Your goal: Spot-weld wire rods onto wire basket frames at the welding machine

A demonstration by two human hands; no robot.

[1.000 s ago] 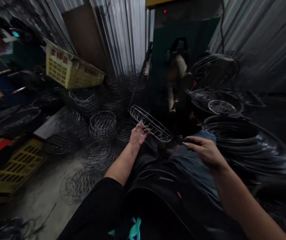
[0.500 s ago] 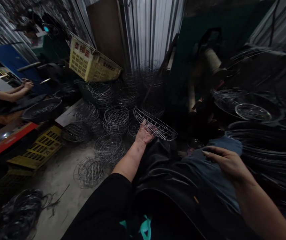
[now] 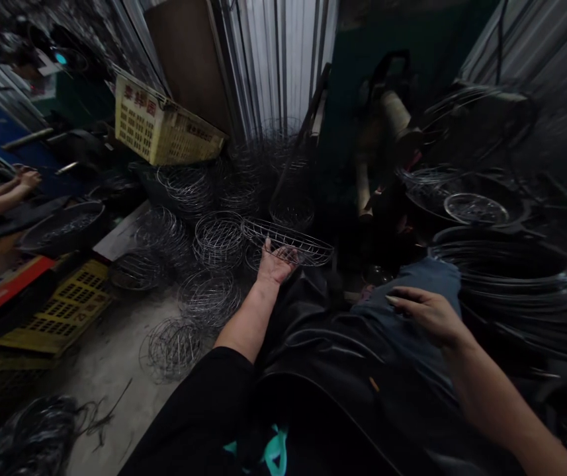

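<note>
My left hand (image 3: 277, 264) is closed on the near rim of a shallow round wire basket (image 3: 313, 248), which it holds tilted above my black apron. Thin parallel wires and a curved rim show in the basket. My right hand (image 3: 427, 312) hovers over my jeans-covered leg (image 3: 429, 281), thumb and fingers pressed together. Whether anything small is between those fingertips I cannot make out. Just left of the held basket, stacked wire baskets (image 3: 218, 241) stand on the floor, with more wire baskets (image 3: 208, 297) in front of them.
A yellow crate (image 3: 137, 122) sits tilted behind the stacks. To my right are a thick coil of wire (image 3: 511, 277) and a dark basin (image 3: 521, 211) holding a wire ring. A green machine (image 3: 352, 86) stands ahead. At far left, a co-worker's hands (image 3: 28, 177) are near a machine.
My head view has turned slightly right, so the surroundings shift left. The wire basket in my left hand has tipped nearer to level. My right hand keeps its pinched shape.
</note>
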